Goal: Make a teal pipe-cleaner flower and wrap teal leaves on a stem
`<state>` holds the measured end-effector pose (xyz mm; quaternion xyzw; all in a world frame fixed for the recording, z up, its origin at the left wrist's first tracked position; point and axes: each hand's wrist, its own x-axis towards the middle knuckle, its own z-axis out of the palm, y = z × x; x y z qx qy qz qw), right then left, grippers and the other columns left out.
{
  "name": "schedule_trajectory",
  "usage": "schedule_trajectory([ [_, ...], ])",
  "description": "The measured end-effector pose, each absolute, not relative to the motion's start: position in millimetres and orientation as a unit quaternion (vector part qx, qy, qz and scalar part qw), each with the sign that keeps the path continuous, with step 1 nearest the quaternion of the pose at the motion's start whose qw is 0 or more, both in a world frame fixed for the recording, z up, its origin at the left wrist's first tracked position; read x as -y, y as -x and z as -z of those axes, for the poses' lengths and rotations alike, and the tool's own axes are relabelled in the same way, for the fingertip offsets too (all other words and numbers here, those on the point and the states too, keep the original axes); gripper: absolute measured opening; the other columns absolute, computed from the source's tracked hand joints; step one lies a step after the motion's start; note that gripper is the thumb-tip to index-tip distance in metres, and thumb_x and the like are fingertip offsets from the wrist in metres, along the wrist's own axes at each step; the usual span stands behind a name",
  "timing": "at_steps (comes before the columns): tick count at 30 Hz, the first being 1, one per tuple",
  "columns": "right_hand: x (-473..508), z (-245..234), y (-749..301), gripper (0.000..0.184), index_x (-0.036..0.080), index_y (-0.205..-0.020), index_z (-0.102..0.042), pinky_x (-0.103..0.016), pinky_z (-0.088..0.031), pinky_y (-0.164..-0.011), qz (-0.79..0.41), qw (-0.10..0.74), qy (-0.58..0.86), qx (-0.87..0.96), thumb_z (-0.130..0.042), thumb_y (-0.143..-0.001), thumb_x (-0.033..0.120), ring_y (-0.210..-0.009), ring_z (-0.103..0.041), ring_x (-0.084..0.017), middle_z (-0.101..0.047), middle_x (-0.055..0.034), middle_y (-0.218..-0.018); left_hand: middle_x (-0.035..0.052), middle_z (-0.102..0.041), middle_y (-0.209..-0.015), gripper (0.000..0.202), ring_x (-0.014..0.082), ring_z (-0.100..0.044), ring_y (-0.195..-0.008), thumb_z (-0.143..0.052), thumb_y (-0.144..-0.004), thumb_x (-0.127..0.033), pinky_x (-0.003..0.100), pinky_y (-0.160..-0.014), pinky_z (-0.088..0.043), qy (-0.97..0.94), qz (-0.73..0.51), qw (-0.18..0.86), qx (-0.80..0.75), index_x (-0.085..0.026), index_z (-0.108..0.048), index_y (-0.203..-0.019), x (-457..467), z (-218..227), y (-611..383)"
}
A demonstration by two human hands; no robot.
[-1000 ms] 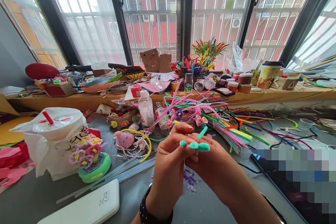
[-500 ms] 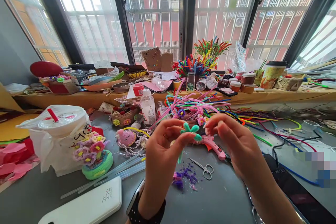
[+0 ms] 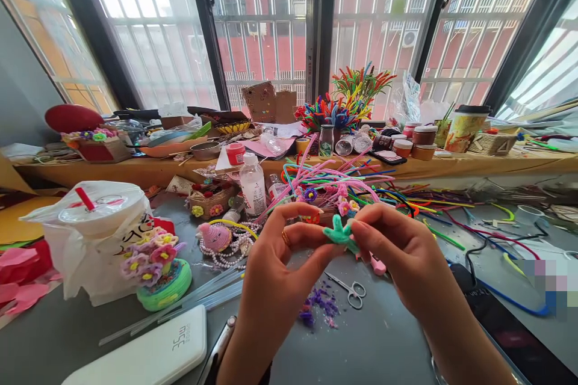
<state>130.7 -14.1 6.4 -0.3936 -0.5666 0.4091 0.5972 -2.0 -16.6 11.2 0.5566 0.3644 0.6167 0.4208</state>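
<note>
1. The green fuzzy piece [image 3: 338, 232] is up off the table, between the fingertips of both hands, with several short, rounded lobes spreading from a common middle.
2. The left hand [image 3: 273, 264] holds it from its own side in a narrow pinch, the thumb along the lower edge; the index finger arches above, apart from the lobes.
3. The right hand [image 3: 413, 255] has thumb and index finger drawn close together on the opposite edge, pinching a lobe there.
4. The underside is covered by the fingers, so I cannot tell whether a stem hangs below or how the lobes are joined.
5. It looks like bent chenille stem, so I would expect it to be very light, with a soft pile over a thin, pliable wire.
6. Grip should be easy, since fuzz rarely slips; the likelier trouble is squashing the pile or bending a lobe out of line with too hard a squeeze.
7. The common middle seems the best place for the steadying hold, leaving the lobe tips free; a lobe is probably best taken near its root, with light pressure.
8. Below and between the hands lie small scissors [image 3: 347, 287] and purple clippings [image 3: 321, 304]; just beyond the right fingertips, the pink handle [image 3: 378, 266] of a tool shows partly. Farther beyond both hands spreads a loose bundle of coloured stems [image 3: 334, 179].
</note>
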Motion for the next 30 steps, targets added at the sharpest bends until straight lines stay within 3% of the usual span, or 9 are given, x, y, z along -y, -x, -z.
schedule_trajectory([
  [10, 17.8, -5.5, -129.7, 0.012, 0.018, -0.065, -0.055, -0.019, -0.03, -0.038, -0.345, 0.607, 0.383, 0.605, -0.06, -0.072, 0.026, -0.045, -0.04, -0.007, -0.05, 0.0019, -0.058, -0.0017, -0.063, -0.061, 0.026, 0.0121, -0.061, -0.058, -0.07, -0.058, -0.014, 0.021, -0.059, -0.049, -0.537, -0.631, 0.44, -0.347, -0.017, -0.055, -0.079, 15.5, -10.2, 3.7],
  [15, 18.4, -8.6, -133.1, 0.01, 0.018, -0.07, -0.055, -0.021, -0.039, -0.046, -0.351, 0.569, 0.377, 0.641, -0.058, -0.074, 0.027, -0.055, -0.047, -0.01, -0.054, -0.0008, -0.066, -0.0005, -0.063, -0.063, 0.017, 0.012, -0.06, -0.059, -0.068, -0.06, -0.011, 0.02, -0.058, -0.05, -0.552, -0.635, 0.421, -0.339, -0.017, -0.061, -0.074, 15.6, -10.7, 3.1],
  [18, 17.1, -8.6, -134.0, 0.009, 0.018, -0.076, -0.055, -0.022, -0.041, -0.053, -0.344, 0.523, 0.385, 0.678, -0.056, -0.076, 0.027, -0.058, -0.049, -0.011, -0.053, -0.0006, -0.067, -0.0002, -0.064, -0.062, 0.012, 0.0126, -0.059, -0.057, -0.068, -0.059, -0.01, 0.021, -0.057, -0.05, -0.573, -0.637, 0.38, -0.349, -0.018, -0.063, -0.066, 15.6, -10.9, 2.2],
  [23, 13.1, -3.5, -134.9, 0.013, 0.02, -0.072, -0.051, -0.021, -0.032, -0.047, -0.215, 0.469, 0.412, 0.751, -0.046, -0.081, 0.028, -0.05, -0.04, -0.01, -0.045, 0.0027, -0.058, -0.0042, -0.062, -0.055, 0.022, 0.0131, -0.059, -0.053, -0.072, -0.052, -0.01, 0.022, -0.057, -0.048, -0.59, -0.657, 0.27, -0.383, -0.021, -0.059, -0.066, 13.2, -6.2, 1.0],
  [30, 8.8, -2.0, -138.3, 0.012, 0.02, -0.069, -0.05, -0.021, -0.03, -0.049, -0.144, 0.482, 0.41, 0.761, -0.049, -0.081, 0.024, -0.05, -0.04, -0.01, -0.05, 0.0032, -0.059, -0.0006, -0.064, -0.063, 0.006, 0.0144, -0.057, -0.058, -0.068, -0.061, -0.019, 0.024, -0.061, -0.046, -0.688, -0.574, 0.186, -0.402, -0.021, -0.062, -0.063, 7.8, -8.0, 8.6],
])
